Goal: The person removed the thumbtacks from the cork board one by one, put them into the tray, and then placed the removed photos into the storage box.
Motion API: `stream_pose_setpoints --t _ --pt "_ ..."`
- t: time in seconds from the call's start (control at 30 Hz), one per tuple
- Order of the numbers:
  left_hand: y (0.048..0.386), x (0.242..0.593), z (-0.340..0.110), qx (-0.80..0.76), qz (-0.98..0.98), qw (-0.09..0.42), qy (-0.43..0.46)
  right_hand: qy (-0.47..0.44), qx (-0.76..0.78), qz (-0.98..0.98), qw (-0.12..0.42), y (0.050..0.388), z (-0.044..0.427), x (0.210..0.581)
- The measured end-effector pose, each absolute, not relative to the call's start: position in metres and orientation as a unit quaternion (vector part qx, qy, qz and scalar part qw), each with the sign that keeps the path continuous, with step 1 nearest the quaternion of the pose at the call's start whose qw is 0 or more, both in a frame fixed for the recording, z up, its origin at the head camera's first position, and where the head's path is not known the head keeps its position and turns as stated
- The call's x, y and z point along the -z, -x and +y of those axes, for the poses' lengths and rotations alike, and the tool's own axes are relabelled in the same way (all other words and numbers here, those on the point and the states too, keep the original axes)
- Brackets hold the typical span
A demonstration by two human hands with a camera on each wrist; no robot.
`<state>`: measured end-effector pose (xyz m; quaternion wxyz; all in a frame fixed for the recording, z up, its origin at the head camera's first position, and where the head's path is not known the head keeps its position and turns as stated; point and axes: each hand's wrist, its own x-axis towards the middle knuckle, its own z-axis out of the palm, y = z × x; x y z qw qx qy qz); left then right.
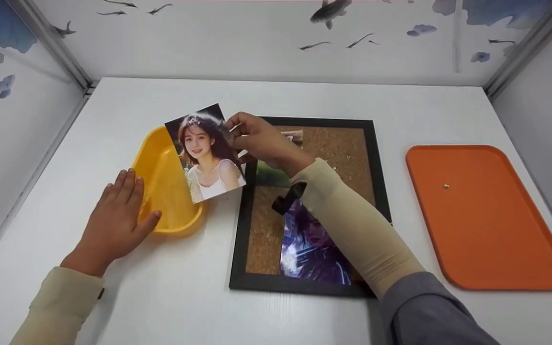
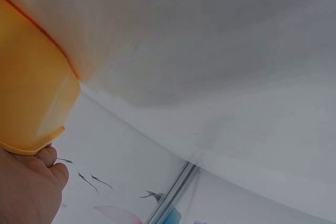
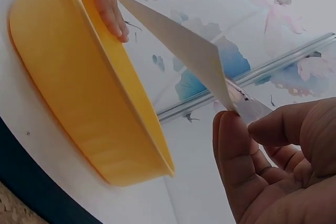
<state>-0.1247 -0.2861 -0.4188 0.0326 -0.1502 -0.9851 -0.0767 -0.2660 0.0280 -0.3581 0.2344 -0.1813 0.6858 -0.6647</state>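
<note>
A photo print (image 1: 209,158) of a person in a white top is pinched at its right edge by my right hand (image 1: 261,141). It is held tilted above the yellow plastic basin (image 1: 166,211) and covers part of its inside. From the right wrist view, the pale back of the print (image 3: 178,40) shows, with a shiny clear-looking piece (image 3: 252,106) by the fingertips. My left hand (image 1: 115,223) rests on the basin's left rim, fingers straight and thumb apart over the near rim. To the right lies a black-framed cork board (image 1: 310,123), partly hidden under my right arm.
A purple-blue picture (image 1: 300,254) and a green picture (image 1: 271,175) lie on the cork. An orange tray (image 1: 491,230) on the right holds a small metallic piece (image 1: 446,186). Patterned panels (image 1: 257,52) border the white table (image 1: 199,306) at the back and sides.
</note>
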Motion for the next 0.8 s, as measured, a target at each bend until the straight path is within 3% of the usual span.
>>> stream_pose_setpoints --t 0.8 --pt "0.126 0.418 -0.285 0.081 -0.986 0.026 0.142 0.194 0.632 0.712 0.235 0.254 -0.021 0.381"
